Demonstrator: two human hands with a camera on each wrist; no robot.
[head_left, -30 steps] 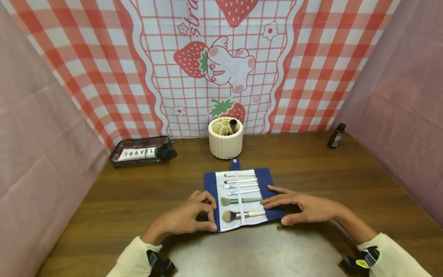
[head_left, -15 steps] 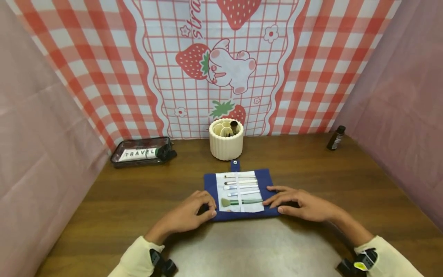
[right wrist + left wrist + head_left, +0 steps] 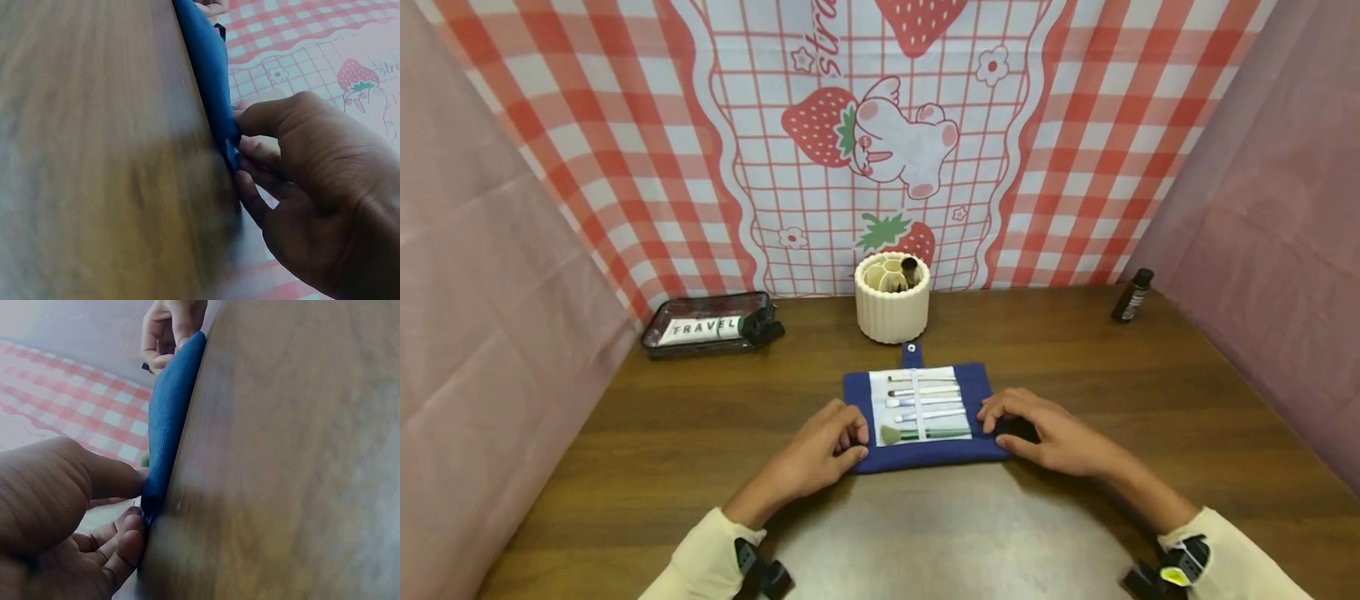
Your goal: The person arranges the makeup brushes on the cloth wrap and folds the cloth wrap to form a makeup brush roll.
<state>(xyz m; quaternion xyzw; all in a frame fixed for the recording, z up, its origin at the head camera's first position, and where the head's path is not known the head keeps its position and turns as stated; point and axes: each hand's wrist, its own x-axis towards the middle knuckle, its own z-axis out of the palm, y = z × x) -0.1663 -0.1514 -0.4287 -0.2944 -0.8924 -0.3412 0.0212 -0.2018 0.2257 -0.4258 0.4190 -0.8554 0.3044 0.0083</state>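
A navy fabric brush roll (image 3: 917, 457) lies on the table with its near edge folded over. Its pale lining shows several makeup brushes under a white elastic band, among them a green-handled brush (image 3: 936, 433) nearest the fold. My left hand (image 3: 820, 450) pinches the left end of the folded edge, thumb on top and fingers curled at the side. At the right end, my right hand (image 3: 1045, 429) pinches the fold likewise. In both wrist views the rolled blue edge (image 3: 167, 419) runs between the two hands. A snap tab (image 3: 912, 354) sticks out from the far side.
A cream ribbed holder (image 3: 891, 317) with dark brushes in it stands just behind the tab. Back left lies a clear pouch (image 3: 662, 343) holding a white tube marked TRAVEL. A small dark bottle (image 3: 1132, 297) stands at the back right, near the pink side curtain.
The near edge of the brush roll has been folded up and away from me, covering the large brush at the front. Both hands moved with it, and the right fingers curled in.
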